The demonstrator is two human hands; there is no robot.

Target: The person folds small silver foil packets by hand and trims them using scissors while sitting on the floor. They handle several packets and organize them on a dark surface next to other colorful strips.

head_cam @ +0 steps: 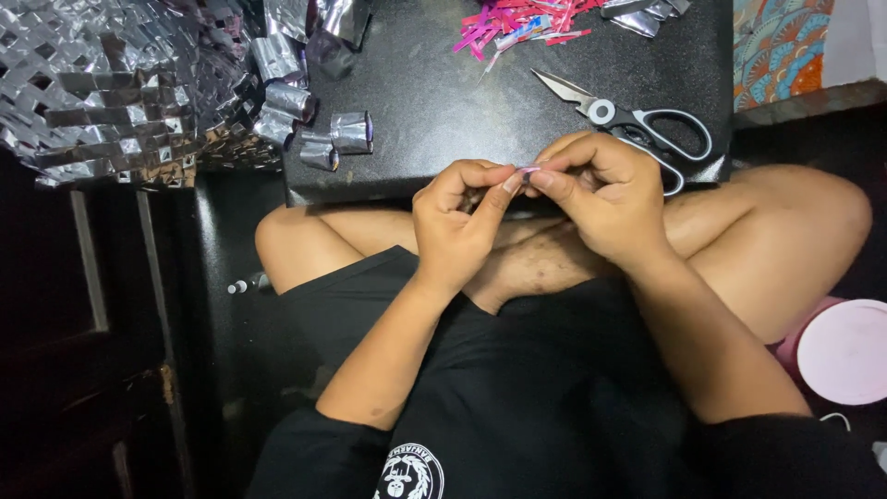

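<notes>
Small folded strip of shiny silver-pink foil (528,170) pinched between both hands, just off the near edge of the low black table (443,102). Left hand (459,226) curled nearly closed, thumb and forefinger tips pressed onto the left end of the strip, remaining fingers tucked into the palm. Right hand (605,194) likewise almost closed, thumb and forefinger gripping the right end, knuckles arched above it. Fingertips of the two hands touching at the strip, so that only a sliver of the foil shows between them; exact shape of the piece too small to tell.

Behind the right hand, on the table, black-handled steel scissors (637,125), blades shut and pointing toward the table's far left, handle loops partly hidden by the knuckles. At the table's far edge, a loose heap of pink and magenta foil scraps (517,23). Toward the table's left side, several short folded silver foil pieces (319,125), and hanging over the left edge a large woven mat of silver foil strips (111,83). Below the table's near edge, crossed bare legs and black shorts. Right of the table and nearer, a round pale pink lid (845,351).
</notes>
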